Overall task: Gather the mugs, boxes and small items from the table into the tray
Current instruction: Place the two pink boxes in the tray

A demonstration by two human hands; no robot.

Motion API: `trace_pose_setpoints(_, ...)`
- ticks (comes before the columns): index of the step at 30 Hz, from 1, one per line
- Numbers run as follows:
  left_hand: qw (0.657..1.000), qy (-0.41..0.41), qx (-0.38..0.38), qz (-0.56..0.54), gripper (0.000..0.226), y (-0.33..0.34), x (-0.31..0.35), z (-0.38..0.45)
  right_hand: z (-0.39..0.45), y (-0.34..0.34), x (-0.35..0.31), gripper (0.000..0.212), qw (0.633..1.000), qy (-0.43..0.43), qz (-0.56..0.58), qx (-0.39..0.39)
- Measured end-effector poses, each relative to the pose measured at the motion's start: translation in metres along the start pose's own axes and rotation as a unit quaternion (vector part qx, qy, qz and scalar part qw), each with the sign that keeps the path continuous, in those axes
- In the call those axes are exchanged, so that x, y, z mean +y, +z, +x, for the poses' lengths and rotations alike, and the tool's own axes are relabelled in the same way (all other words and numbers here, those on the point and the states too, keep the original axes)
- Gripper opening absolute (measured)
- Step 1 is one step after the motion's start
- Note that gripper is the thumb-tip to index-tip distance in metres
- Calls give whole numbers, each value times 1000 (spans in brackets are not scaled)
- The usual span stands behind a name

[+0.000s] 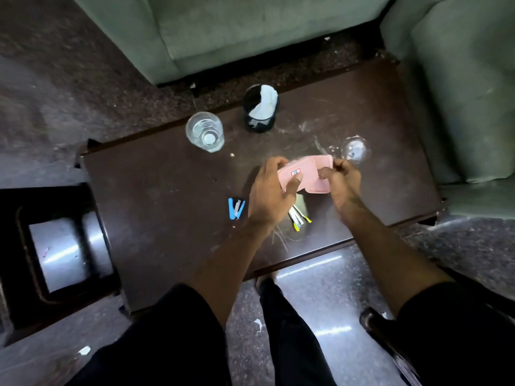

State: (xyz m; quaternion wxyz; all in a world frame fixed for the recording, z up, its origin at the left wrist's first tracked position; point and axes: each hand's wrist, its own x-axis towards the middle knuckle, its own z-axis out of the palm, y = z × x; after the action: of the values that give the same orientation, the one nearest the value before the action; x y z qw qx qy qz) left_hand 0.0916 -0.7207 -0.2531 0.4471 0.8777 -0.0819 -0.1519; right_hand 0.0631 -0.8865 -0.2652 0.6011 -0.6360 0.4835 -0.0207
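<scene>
Pink pouch (306,174) is pinched by left hand (274,188) and right hand (341,179) above the table (167,218). If either grip slackens, it could drop onto the pens (299,215) below.

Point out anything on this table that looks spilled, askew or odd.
White scratch marks or smears streak the dark table beside the black cup, which has white tissue stuffed in it. The blue stapler lies open.

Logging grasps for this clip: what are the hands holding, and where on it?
Both hold the pink pouch above the table: the left hand grips its left end, the right hand pinches near its right-hand middle.
</scene>
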Motion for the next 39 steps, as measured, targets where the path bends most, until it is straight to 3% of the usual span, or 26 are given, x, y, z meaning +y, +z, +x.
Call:
trace_pose_setpoints(2, 998, -42, 28, -49, 39, -18, -9, -8, -21, 19, -3, 38, 999, 18, 29, -13)
trace_pose_setpoints(7, 982, -101, 98, -128, 35, -72, -44, -45, -82, 77, -2, 14, 985, 94, 115, -83)
trace_pose_setpoints(15, 918, -184, 264, -232, 28, -163, -116, -91, -167, 186, 3, 14, 976, 99, 56, -184)
trace_pose_setpoints(21, 873, -200, 356, -269, 36, -244, -140, -107, -224, 269, -10, 11, 966, 75, 21, -246)
trace_pose_setpoints(27, 861, -158, 399, -273, 61, -342, -171, -140, -291, 365, -28, 6, 944, -3, -34, -329)
trace_pose_setpoints(31, 826, -151, 475, -262, 55, -412, -200, -166, -335, 443, -40, 14, 925, -77, -66, -367)
trace_pose_setpoints(34, 789, -202, 520, -257, 51, -451, -229, -183, -370, 500, -46, 19, 897, -127, -114, -408)
trace_pose_setpoints(37, 758, -260, 550, -235, 50, -473, -252, -194, -400, 546, -49, 12, 859, -186, -160, -450)
trace_pose_setpoints(39, 725, -292, 557, -280, 52, -484, -267, -195, -415, 572, -50, 16, 829, -249, -201, -458)
